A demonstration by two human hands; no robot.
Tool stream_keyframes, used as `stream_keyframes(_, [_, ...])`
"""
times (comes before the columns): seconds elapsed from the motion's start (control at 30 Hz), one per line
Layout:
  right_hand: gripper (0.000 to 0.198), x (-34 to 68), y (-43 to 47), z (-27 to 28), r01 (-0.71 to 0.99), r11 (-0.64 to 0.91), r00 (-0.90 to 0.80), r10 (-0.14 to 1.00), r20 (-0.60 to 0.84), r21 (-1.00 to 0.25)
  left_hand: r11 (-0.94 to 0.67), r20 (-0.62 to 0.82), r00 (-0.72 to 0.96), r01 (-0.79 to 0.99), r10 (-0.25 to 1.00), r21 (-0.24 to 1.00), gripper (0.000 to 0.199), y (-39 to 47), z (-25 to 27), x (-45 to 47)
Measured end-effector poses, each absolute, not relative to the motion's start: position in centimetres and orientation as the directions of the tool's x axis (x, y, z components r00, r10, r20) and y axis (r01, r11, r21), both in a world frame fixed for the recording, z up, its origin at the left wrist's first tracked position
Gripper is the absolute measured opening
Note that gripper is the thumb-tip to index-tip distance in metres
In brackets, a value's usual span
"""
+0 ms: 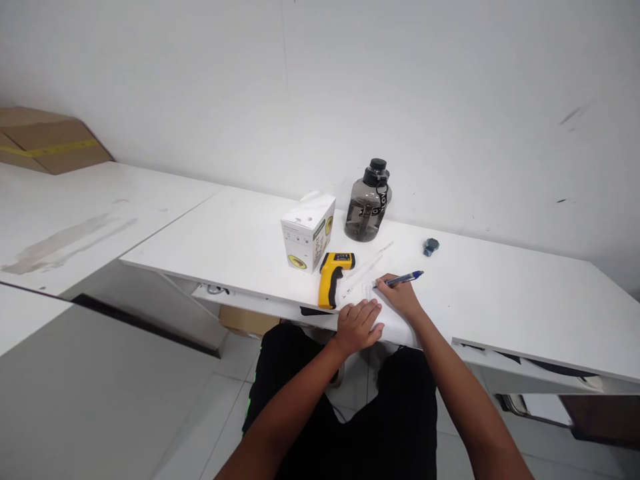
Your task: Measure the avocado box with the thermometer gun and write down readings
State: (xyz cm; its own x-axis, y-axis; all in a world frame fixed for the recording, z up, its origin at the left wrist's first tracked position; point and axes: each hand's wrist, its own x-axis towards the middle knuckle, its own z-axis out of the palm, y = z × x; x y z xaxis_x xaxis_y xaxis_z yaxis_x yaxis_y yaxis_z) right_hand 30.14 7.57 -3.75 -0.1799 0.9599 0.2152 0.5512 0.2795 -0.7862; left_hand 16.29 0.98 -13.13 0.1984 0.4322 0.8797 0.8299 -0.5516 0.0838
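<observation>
My right hand is closed around a blue pen, its tip end down at a white sheet of paper on the table's front edge. Faint marks show on the paper near the pen. My left hand lies flat on the paper's left side, fingers stretched out and holding nothing. Just left of the paper, a yellow and black infrared thermometer lies on the table, close to my left fingers.
Behind the thermometer stands a white box with avocado pictures. A dark translucent water bottle stands near the wall. A small dark blue object sits to the right. A cardboard box rests far left. The white table has open shelves underneath.
</observation>
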Motion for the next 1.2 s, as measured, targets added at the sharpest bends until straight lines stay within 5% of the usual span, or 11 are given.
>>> stream_keyframes(0.57, [0.024,30.2,7.2,-3.3,0.549,0.282,-0.204,0.958,0.202,-0.787,-0.537,0.885,0.194,0.841,0.424,0.073,0.038,1.1,-13.3,16.4])
stream_keyframes(0.87, [0.036,30.2,7.3,-2.9,0.511,0.231,0.140,0.928,0.345,-0.828,-0.541,0.851,0.195,0.832,0.488,0.120,0.040,1.0,-13.5,16.3])
stream_keyframes(1.03, [0.044,30.8,8.2,-3.9,0.507,0.323,0.109,0.896,0.431,-0.799,-0.540,0.831,0.206,0.832,0.517,0.130,0.041,0.7,-12.9,16.2])
stream_keyframes(1.2, [0.050,31.1,9.5,-5.3,0.326,0.229,0.135,0.949,0.284,-0.917,-0.552,0.808,0.214,0.818,0.549,0.158,0.040,-0.1,-11.5,15.9])
